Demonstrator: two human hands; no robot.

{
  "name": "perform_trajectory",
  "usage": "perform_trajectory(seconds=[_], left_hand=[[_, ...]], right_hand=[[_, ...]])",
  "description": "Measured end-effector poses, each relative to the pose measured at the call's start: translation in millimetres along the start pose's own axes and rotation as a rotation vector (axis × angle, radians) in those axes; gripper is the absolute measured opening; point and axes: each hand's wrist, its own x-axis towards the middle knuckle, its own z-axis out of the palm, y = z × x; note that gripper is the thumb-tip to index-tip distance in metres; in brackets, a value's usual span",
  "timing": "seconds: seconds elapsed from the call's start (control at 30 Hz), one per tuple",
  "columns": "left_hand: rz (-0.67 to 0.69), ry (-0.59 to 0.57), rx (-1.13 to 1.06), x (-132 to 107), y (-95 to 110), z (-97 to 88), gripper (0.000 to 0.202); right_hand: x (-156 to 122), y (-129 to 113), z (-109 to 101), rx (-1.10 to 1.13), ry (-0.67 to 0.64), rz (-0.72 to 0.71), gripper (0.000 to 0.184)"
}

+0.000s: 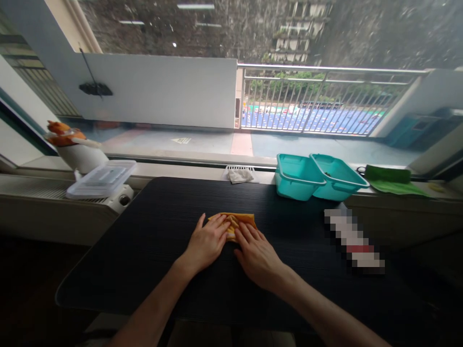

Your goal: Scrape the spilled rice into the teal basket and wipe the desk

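Note:
A small yellow-orange cloth (pixel 237 219) lies folded and a little rumpled on the black tabletop (pixel 152 241). My left hand (pixel 208 241) rests palm down on its left part, fingers stretched out and the thumb pointing away. On its right part my right hand (pixel 258 253) lies flat with the fingers extended, its thumb on the table side. Both hands press on the cloth from above without wrapping round it. The fingers cover part of the cloth, and its far edge shows beyond them.
Two turquoise bins (pixel 298 178) stand at the table's far right edge, near a green cloth (pixel 392 179). A blurred-out item (pixel 356 241) lies on the right. By the window are a small white basket (pixel 240 174), a clear plastic lid (pixel 103 178) and a white container (pixel 81 156).

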Motion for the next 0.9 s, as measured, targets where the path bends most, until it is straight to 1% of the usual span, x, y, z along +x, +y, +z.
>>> perform_trajectory(seconds=[0.17, 0.33, 0.43, 0.53, 0.67, 0.73, 0.9], left_hand=[[-0.034, -0.003, 0.006, 28.9, -5.4, -0.3, 0.039], [-0.009, -0.019, 0.012, 43.2, -15.0, -0.4, 0.033], [-0.015, -0.02, 0.019, 69.5, -25.8, -3.0, 0.037], [-0.007, -0.032, 0.033, 94.9, -34.5, -6.7, 0.036], [0.028, -0.028, 0.049, 103.4, -39.4, -7.9, 0.035], [0.034, -0.024, 0.051, 108.7, -41.0, -7.5, 0.035], [0.035, -0.026, 0.057, 133.2, -44.6, -9.2, 0.034]], right_hand=[[27.2, 6.4, -2.9, -0.014, 0.013, 0.071, 0.051], [33.3, 11.2, -4.7, -0.015, -0.009, 0.047, 0.052], [57.4, 22.2, -9.5, -0.015, -0.012, 0.068, 0.048], [82.5, 31.9, -14.0, -0.015, -0.013, 0.1, 0.047], [87.7, 35.8, -13.4, -0.012, -0.038, 0.086, 0.045], [92.0, 38.2, -12.8, -0.014, -0.044, 0.095, 0.048], [117.0, 44.4, -15.9, -0.026, -0.042, 0.155, 0.054]])
